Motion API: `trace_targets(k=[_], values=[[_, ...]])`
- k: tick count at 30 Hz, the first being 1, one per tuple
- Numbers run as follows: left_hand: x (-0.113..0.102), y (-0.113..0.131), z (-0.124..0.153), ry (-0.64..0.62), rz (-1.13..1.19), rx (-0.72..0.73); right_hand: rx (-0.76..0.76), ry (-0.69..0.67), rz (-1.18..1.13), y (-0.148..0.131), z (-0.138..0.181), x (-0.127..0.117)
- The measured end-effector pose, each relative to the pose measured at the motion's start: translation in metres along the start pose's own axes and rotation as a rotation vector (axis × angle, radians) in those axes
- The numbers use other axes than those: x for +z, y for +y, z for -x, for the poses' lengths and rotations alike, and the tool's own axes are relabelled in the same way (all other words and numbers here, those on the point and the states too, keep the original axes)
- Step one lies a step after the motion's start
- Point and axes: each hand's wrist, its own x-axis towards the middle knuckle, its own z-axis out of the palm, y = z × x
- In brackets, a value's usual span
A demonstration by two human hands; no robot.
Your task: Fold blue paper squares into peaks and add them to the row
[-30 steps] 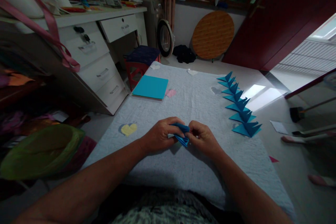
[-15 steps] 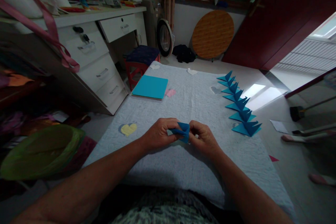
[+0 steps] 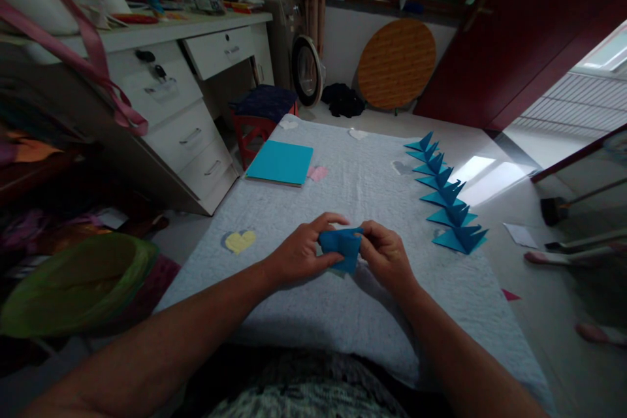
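A folded piece of blue paper [image 3: 341,247] is pinched between both my hands, just above the grey quilted cloth [image 3: 343,196] that covers the table. My left hand [image 3: 304,251] grips its left side with thumb and fingers. My right hand [image 3: 386,255] closes on its right edge. A row of several finished blue folded paper shapes [image 3: 445,196] lies along the right side of the cloth. A stack of flat blue paper squares [image 3: 281,163] rests at the far left of the cloth.
A white desk with drawers [image 3: 186,98] stands to the left, with a red stool [image 3: 257,124] beside it. A green plastic bag [image 3: 73,281] sits at the lower left. A round wooden board [image 3: 396,64] leans on the far wall. Heart patches, one of them yellow [image 3: 240,241], dot the cloth.
The blue paper has opened from a narrow folded wedge into a wider flat shape between my hands. Both hands have shifted slightly to the right.
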Motion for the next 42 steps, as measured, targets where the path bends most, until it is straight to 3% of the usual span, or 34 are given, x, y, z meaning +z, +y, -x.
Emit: trace_targets(k=[5, 10, 13, 17, 22, 29, 35, 42], values=[[0.010, -0.003, -0.004, 0.115, 0.409, -0.126, 0.073, 0.104, -0.131, -0.001, -0.001, 0.002], [0.017, -0.009, -0.010, 0.016, 0.629, -0.251, 0.127, 0.155, -0.208, 0.000, -0.001, 0.003], [0.017, -0.012, -0.012, -0.058, 0.606, -0.312, 0.151, 0.172, -0.273, 0.003, -0.002, 0.003], [0.017, -0.016, -0.013, 0.028, 0.594, -0.391, 0.151, 0.075, -0.354, 0.004, -0.004, 0.005], [0.021, -0.019, -0.015, 0.025, 0.676, -0.374, 0.184, -0.102, -0.333, -0.003, -0.007, 0.011], [0.023, -0.017, -0.015, 0.104, 0.526, -0.302, 0.180, -0.228, -0.295, -0.006, -0.007, 0.012], [0.021, -0.013, -0.014, 0.122, 0.471, -0.258, 0.282, -0.207, -0.244, -0.003, -0.006, 0.012], [0.020, -0.015, -0.014, 0.066, 0.460, -0.287, 0.250, -0.218, -0.357, -0.002, -0.007, 0.014]])
